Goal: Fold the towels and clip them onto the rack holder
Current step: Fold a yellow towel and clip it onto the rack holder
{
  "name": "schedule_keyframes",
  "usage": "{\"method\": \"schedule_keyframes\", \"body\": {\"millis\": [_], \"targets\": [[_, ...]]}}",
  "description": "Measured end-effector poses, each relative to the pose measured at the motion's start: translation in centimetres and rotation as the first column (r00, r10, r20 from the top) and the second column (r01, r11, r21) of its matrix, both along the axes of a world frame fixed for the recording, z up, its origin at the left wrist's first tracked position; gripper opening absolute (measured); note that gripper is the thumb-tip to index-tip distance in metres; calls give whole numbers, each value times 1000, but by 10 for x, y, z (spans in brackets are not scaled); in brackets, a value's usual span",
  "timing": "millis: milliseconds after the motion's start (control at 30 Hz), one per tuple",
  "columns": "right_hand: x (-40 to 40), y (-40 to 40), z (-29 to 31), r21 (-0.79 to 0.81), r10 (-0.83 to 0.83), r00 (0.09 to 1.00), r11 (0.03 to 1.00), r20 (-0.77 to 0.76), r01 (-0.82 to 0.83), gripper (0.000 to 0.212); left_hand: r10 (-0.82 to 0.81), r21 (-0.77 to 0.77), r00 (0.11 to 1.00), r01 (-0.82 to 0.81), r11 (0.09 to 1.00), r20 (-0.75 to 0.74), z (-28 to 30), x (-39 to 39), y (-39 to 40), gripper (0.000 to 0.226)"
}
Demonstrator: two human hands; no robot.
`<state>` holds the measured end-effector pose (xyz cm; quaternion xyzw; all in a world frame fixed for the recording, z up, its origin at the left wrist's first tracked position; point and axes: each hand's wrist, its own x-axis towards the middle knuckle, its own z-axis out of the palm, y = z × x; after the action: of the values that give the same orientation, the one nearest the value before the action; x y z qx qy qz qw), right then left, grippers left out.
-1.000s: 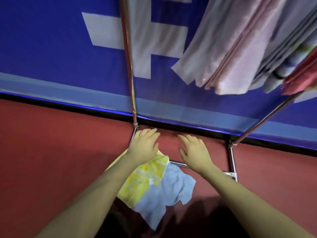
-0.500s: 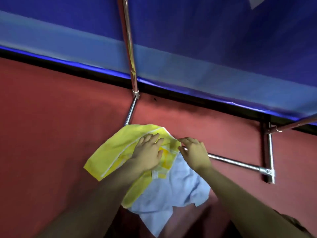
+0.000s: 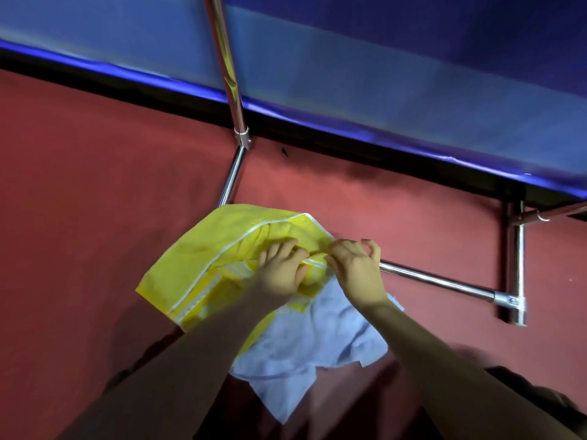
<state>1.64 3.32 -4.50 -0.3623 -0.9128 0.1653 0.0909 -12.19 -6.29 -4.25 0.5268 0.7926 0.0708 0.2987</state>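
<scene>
A yellow towel (image 3: 206, 265) with white trim lies rumpled on the red floor, over the base bar of the metal rack (image 3: 444, 282). Under it, nearer me, lies a crumpled light blue towel (image 3: 311, 341). My left hand (image 3: 281, 271) grips a bunched fold of the yellow towel, fingers curled over it. My right hand (image 3: 355, 268) pinches the same towel's edge just to the right, its other fingers raised. The two hands nearly touch.
The rack's upright pole (image 3: 228, 74) rises at the back, and a second base leg (image 3: 514, 265) stands at the right. A blue banner wall (image 3: 381, 74) runs behind the red floor (image 3: 79, 201). Dark clothing shows at the bottom right.
My hands went from flat over the towels to closing on the yellow towel, bunching its right edge. The view dropped, so the hanging towels left the frame.
</scene>
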Motion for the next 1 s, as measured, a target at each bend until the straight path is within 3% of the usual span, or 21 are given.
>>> {"method": "schedule_keyframes", "body": {"millis": [167,300,467,567,700,833,1000], "targets": [[14,-20,62,-33,-75,986,997,-147,71,25,119,216,990,-132,967,75,62,16,-16,61],[23,-36,126,-123,-150,950,985,-275,120,15,118,323,984,-156,934,135,130,24,-32,54],[33,-60,222,-228,-165,914,970,-372,82,16,87,456,975,-172,873,202,220,30,-49,36],[44,-74,286,-273,-188,852,960,-489,55,14,87,535,967,-206,819,239,282,44,-58,26],[64,-92,369,-360,-255,689,933,-678,-9,13,34,614,959,-208,761,282,362,66,-69,15],[88,-105,436,-305,-239,625,952,-744,1,13,-8,658,950,-210,723,312,416,89,-83,6],[119,-115,497,-216,-194,569,976,-800,29,13,-53,661,887,-301,688,459,464,120,-94,22]]}}
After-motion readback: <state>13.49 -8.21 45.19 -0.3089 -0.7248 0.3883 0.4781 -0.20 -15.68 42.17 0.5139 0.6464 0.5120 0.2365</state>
